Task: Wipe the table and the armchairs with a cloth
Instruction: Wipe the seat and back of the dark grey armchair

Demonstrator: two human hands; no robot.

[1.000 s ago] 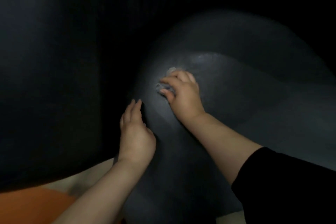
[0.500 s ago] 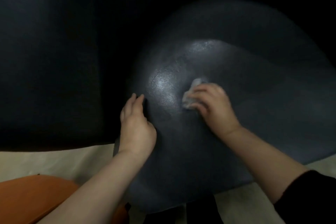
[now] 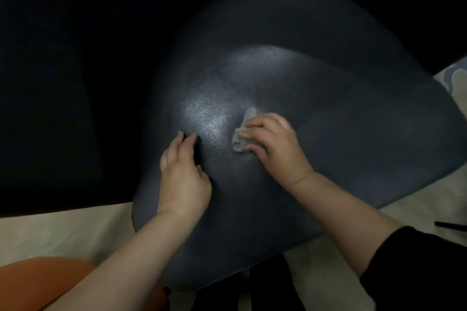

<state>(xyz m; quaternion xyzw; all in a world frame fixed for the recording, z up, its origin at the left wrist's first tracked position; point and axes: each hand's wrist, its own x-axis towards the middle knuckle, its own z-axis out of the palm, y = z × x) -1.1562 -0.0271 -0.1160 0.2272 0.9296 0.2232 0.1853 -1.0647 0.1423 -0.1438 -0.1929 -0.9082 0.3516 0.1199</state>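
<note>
A dark grey armchair (image 3: 341,118) with a textured, slightly shiny seat fills the middle of the head view. My right hand (image 3: 275,144) grips a small crumpled grey cloth (image 3: 241,137) and presses it on the seat near the shiny patch. Only the cloth's left edge shows past my fingers. My left hand (image 3: 183,174) rests on the seat's left side, its straight fingers pointing away from me, just left of the cloth.
A large dark surface (image 3: 63,83) stands close on the left and behind the chair. Pale floor (image 3: 60,232) shows below it and at the right. An orange object (image 3: 43,280) lies at the bottom left corner.
My right hand has slid the cloth from the seat's upper left toward the right and nearer to me. The left hand has stayed in place on the seat's left side. The view has pulled back.
</note>
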